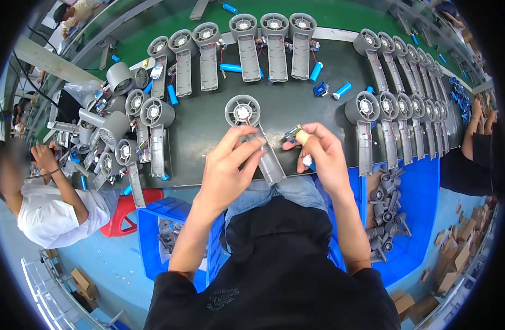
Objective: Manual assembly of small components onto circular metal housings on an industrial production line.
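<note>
A grey plastic fan housing (272,165), a round fan head with an open trough-shaped handle, lies on the dark table in front of me. My left hand (230,165) is over the handle, its fingers curled and the tips close together; anything between them is too small to make out. Just right of the handle, my right hand (324,154) pinches a small circuit board (292,133) between thumb and fingers. A tan cover wraps one fingertip of that hand. Below its fingers shows a small white and blue piece (308,161), partly hidden.
Similar housings stand in rows at the back (208,60) and right (364,137), with blue cylindrical cells (343,91) among them. Parts are heaped at left (112,129). Blue bins (414,220) flank my legs. Co-workers sit at left (60,203) and right (467,170).
</note>
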A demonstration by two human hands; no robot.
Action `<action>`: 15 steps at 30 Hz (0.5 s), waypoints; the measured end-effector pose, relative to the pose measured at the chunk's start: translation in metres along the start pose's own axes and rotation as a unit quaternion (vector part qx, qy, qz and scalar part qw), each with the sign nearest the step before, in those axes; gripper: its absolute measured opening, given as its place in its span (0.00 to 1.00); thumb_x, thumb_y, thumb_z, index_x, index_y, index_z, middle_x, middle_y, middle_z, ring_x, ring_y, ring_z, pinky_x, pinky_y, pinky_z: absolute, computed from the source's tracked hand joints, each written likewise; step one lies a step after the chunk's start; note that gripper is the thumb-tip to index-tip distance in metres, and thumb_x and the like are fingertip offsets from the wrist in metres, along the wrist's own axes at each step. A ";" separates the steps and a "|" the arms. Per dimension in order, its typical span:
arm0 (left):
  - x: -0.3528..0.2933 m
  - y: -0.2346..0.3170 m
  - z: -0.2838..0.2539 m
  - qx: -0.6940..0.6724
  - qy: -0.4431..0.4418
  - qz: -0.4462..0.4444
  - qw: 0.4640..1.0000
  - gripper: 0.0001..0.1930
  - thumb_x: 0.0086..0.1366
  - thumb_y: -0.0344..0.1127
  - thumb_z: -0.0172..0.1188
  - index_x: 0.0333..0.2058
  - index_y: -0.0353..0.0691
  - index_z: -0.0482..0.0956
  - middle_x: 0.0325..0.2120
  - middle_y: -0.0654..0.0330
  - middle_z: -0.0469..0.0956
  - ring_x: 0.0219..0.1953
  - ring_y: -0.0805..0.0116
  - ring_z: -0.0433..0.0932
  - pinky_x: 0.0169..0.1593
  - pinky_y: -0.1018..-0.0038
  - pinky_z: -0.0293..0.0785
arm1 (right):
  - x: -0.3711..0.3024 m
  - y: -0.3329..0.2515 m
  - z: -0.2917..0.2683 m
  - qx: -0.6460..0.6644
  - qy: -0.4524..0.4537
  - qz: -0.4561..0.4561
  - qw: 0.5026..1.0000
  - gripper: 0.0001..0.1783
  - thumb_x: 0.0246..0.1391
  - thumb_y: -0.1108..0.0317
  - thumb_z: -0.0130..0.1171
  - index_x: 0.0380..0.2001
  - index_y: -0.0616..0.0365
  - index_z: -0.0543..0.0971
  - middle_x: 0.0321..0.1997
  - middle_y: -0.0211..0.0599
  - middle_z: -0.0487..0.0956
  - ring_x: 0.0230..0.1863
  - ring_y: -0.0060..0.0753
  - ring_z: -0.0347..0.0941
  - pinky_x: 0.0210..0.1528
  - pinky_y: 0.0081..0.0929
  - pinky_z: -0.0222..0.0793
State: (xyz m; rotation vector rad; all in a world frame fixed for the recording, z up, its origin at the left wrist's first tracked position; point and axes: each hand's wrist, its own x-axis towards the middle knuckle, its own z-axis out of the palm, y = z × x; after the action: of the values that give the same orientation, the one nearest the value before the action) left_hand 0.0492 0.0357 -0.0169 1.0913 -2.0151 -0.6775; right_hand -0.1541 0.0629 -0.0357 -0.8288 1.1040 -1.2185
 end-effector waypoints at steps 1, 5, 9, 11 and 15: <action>0.002 -0.003 0.004 0.003 0.019 0.019 1.000 0.10 0.54 0.19 0.68 0.36 0.33 0.83 0.40 0.55 0.81 0.32 0.69 0.81 0.33 0.77 0.74 | 0.000 0.000 0.004 -0.006 0.000 0.013 1.000 0.09 0.67 0.68 0.49 0.43 0.62 0.73 0.37 0.45 0.84 0.19 0.21 0.73 0.23 0.16 0.67; 0.003 -0.010 0.017 -0.042 0.079 0.041 0.995 0.07 0.56 0.19 0.67 0.35 0.31 0.83 0.34 0.54 0.84 0.31 0.71 0.83 0.31 0.78 0.76 | 0.005 0.010 0.014 0.003 -0.001 0.006 1.000 0.09 0.65 0.70 0.54 0.45 0.64 0.74 0.38 0.42 0.84 0.21 0.20 0.74 0.25 0.17 0.69; -0.003 -0.018 0.024 -0.131 0.110 -0.106 0.979 0.06 0.58 0.21 0.68 0.36 0.31 0.82 0.28 0.57 0.84 0.23 0.79 0.79 0.23 0.82 0.72 | 0.010 0.016 0.019 -0.007 -0.001 -0.027 1.000 0.13 0.65 0.70 0.55 0.49 0.67 0.75 0.40 0.42 0.84 0.25 0.20 0.75 0.29 0.17 0.70; -0.003 -0.022 0.025 -0.121 0.110 -0.085 0.983 0.06 0.59 0.19 0.67 0.35 0.28 0.83 0.30 0.56 0.85 0.23 0.78 0.80 0.22 0.83 0.72 | 0.011 0.017 0.020 -0.006 0.002 -0.032 0.999 0.14 0.64 0.72 0.56 0.50 0.67 0.75 0.40 0.41 0.84 0.27 0.20 0.76 0.30 0.17 0.70; -0.001 -0.019 0.018 -0.094 0.093 -0.057 0.990 0.07 0.58 0.18 0.66 0.36 0.28 0.82 0.29 0.57 0.84 0.22 0.78 0.78 0.24 0.83 0.71 | 0.013 0.022 0.019 -0.058 0.007 -0.042 0.997 0.14 0.62 0.75 0.57 0.51 0.67 0.75 0.41 0.41 0.84 0.32 0.20 0.77 0.35 0.17 0.72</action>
State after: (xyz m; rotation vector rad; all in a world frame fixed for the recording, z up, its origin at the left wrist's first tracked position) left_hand 0.0440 0.0289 -0.0412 1.1205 -1.7057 -0.7780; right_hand -0.1299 0.0527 -0.0539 -0.9649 1.1713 -1.2403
